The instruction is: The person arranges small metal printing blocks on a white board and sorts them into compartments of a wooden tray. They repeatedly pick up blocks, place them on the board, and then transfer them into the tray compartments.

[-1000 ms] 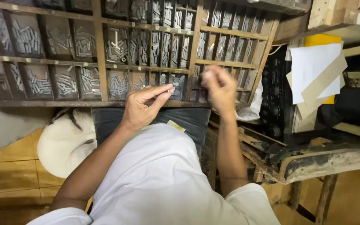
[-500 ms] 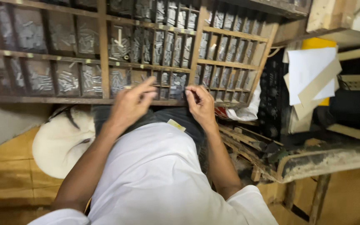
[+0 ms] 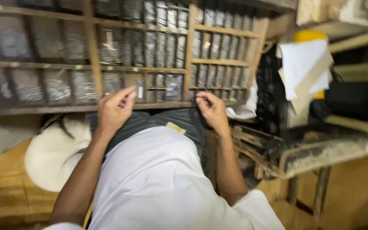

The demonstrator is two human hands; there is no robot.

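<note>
1. A wooden tray (image 3: 90,64) of small compartments fills the upper left, its long axis running side to side; grey metal pieces (image 3: 173,85) pack the cells.
2. A white shirt (image 3: 150,179) covers the foreground, with white cloth (image 3: 52,153) to its left.
3. White papers (image 3: 303,64) lean at right.
4. The left hand (image 3: 113,108) hovers at the tray's lower rail, fingers curled; whether it holds anything, I cannot tell.
5. The right hand (image 3: 213,110) pinches its fingertips by the same rail; blur hides any contents.

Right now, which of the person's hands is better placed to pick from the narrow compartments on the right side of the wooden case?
Right hand, probably: it hovers just below those narrow compartments, while the left hand sits further left.
</note>
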